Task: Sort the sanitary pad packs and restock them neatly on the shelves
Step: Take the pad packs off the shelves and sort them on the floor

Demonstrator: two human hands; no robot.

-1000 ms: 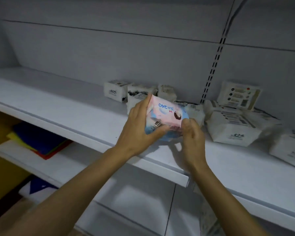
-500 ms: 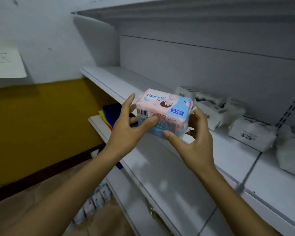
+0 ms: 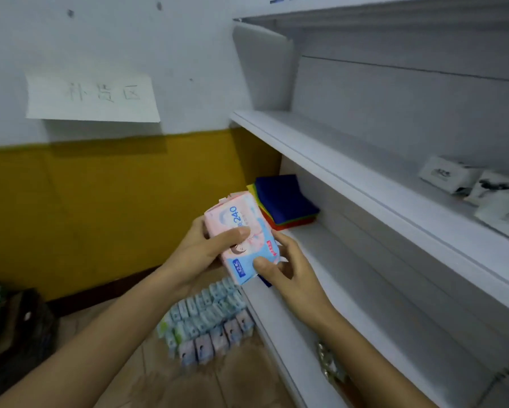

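Pink-blue pad pack is gripped by left hand and right hand; sorting step; placement on lower shelf likely needed next.

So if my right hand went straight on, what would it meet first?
Likely the coloured cloth stack on the lower shelf, past the pad pack your right hand holds; depth unclear.

I read "240" in blue digits on the pink face of the pack. A blue badge near its lower corner carries white print too small for me to read. The paper sign bears three faint handwritten characters, probably 补货区. The white packs on the shelf show dark markings I cannot resolve.
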